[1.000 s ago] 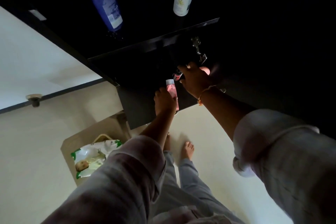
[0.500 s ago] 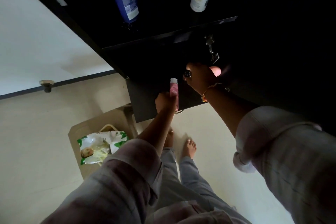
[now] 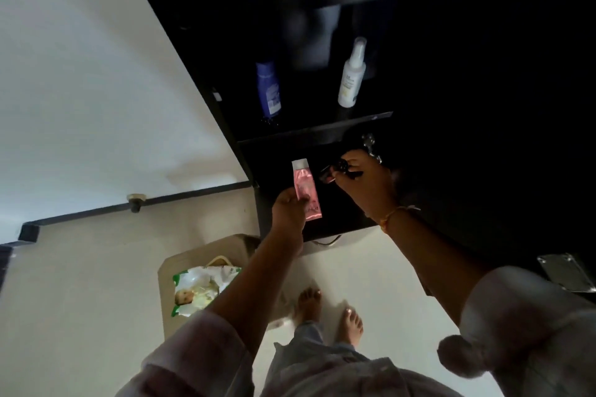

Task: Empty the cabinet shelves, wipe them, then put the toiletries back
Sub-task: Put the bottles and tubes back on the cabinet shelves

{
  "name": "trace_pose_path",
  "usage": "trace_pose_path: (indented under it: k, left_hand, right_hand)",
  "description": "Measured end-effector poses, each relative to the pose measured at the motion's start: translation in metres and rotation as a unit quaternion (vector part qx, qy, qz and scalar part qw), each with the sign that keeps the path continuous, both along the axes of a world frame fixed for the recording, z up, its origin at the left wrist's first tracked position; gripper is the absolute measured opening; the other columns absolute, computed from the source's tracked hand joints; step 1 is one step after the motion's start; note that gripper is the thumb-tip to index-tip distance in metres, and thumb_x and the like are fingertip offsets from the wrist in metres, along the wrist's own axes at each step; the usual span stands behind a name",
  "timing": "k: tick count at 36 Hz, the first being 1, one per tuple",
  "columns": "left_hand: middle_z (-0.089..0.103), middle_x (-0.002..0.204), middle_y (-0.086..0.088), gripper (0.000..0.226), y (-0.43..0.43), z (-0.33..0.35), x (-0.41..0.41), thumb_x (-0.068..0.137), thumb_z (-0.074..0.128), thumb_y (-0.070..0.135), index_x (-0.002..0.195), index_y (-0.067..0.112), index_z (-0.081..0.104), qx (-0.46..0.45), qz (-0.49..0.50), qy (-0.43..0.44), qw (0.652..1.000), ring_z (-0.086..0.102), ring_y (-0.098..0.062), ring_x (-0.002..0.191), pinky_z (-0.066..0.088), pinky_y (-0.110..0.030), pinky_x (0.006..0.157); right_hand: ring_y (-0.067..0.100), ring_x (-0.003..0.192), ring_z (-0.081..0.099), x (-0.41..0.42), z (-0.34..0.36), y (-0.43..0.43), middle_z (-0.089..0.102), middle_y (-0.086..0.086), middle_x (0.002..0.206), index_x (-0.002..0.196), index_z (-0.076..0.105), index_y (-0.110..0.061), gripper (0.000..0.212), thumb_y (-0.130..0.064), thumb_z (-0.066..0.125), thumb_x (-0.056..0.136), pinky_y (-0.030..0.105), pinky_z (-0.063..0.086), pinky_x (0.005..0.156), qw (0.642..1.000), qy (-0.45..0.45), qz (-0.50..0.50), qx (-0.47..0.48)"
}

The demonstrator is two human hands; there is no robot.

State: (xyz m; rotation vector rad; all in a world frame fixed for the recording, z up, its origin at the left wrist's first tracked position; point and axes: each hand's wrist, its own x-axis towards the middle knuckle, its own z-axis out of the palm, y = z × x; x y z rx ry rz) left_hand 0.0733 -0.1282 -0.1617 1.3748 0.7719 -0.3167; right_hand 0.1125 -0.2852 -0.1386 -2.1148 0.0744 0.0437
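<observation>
Pink tube [image 3: 304, 190] pinched in ur left hand [image 3: 288, 213], cap toward 12 o'clock. Right hand [image 3: 364, 184], at 2 o'clock, pinches a dark item [image 3: 337, 170].

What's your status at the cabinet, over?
Left hand holds pink tube. Right hand grips small dark item. Blue bottle, white spray bottle on shelf.

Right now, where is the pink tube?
Head view, centre: the left hand pinches the pink tube before the cabinet's lower compartment, just left of the right hand gripping a dark object.
</observation>
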Motion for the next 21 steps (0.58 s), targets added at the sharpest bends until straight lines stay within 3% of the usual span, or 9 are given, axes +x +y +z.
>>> trace_pose_path:
  k: [3, 9, 12, 14, 17, 21]
  left_hand:
    - [0.072, 0.096, -0.005, 0.009, -0.001, 0.034, -0.005, 0.092, 0.063, 0.013, 0.098, 0.018, 0.066, 0.019, -0.009, -0.062, 0.998, 0.069, -0.022, 0.09, 0.056, -0.034, 0.078]
    - [0.073, 0.08, 0.009, 0.005, 0.001, 0.104, -0.012, 0.091, 0.067, 0.014, 0.093, 0.018, 0.068, 0.058, 0.004, -0.21, 0.976, 0.069, -0.002, 0.074, 0.049, -0.009, 0.058]
    - [0.074, 0.083, 0.01, 0.01, 0.004, 0.137, -0.012, 0.091, 0.066, 0.012, 0.094, 0.021, 0.068, 0.087, 0.009, -0.27, 0.959, 0.071, -0.005, 0.079, 0.055, -0.015, 0.068]
    - [0.074, 0.089, 0.006, 0.012, 0.006, 0.157, -0.01, 0.091, 0.065, 0.01, 0.098, 0.019, 0.069, 0.106, 0.011, -0.309, 0.945, 0.071, -0.009, 0.084, 0.058, -0.027, 0.078]
    - [0.074, 0.093, 0.004, 0.015, 0.009, 0.189, -0.004, 0.09, 0.065, 0.01, 0.096, 0.022, 0.07, 0.141, 0.013, -0.363, 0.921, 0.071, -0.014, 0.088, 0.057, -0.04, 0.087]
    - [0.073, 0.091, 0.008, 0.022, 0.013, 0.232, 0.003, 0.09, 0.065, 0.007, 0.092, 0.028, 0.069, 0.163, 0.023, -0.426, 0.89, 0.071, -0.012, 0.089, 0.057, -0.039, 0.088]
  right_hand:
    - [0.007, 0.097, 0.066, -0.008, 0.039, 0.005, 0.07, -0.007, 0.099, 0.107, 0.066, -0.019, 0.026, -0.024, 0.074, 0.083, 0.025, 0.054, 0.087, 0.998, -0.064, 0.003, 0.013]
    - [0.0, 0.093, 0.066, -0.014, 0.105, 0.014, 0.071, -0.012, 0.098, 0.109, 0.066, -0.023, 0.029, -0.021, 0.074, 0.081, 0.021, 0.054, 0.086, 0.988, -0.14, -0.008, 0.066]
    - [0.002, 0.095, 0.066, -0.012, 0.132, 0.016, 0.07, -0.011, 0.102, 0.111, 0.066, -0.025, 0.031, -0.024, 0.074, 0.081, 0.025, 0.056, 0.085, 0.98, -0.187, -0.005, 0.073]
    - [0.001, 0.099, 0.064, -0.011, 0.153, 0.017, 0.069, -0.013, 0.105, 0.111, 0.065, -0.027, 0.031, -0.025, 0.074, 0.082, 0.026, 0.056, 0.086, 0.972, -0.219, -0.003, 0.08]
    - [-0.008, 0.099, 0.06, -0.011, 0.185, 0.017, 0.065, -0.02, 0.104, 0.112, 0.065, -0.028, 0.032, -0.023, 0.075, 0.082, 0.017, 0.052, 0.086, 0.961, -0.262, -0.007, 0.086]
    - [-0.008, 0.094, 0.062, -0.008, 0.226, 0.017, 0.067, -0.014, 0.103, 0.11, 0.066, -0.026, 0.029, -0.021, 0.074, 0.082, 0.012, 0.051, 0.081, 0.948, -0.3, -0.009, 0.106]
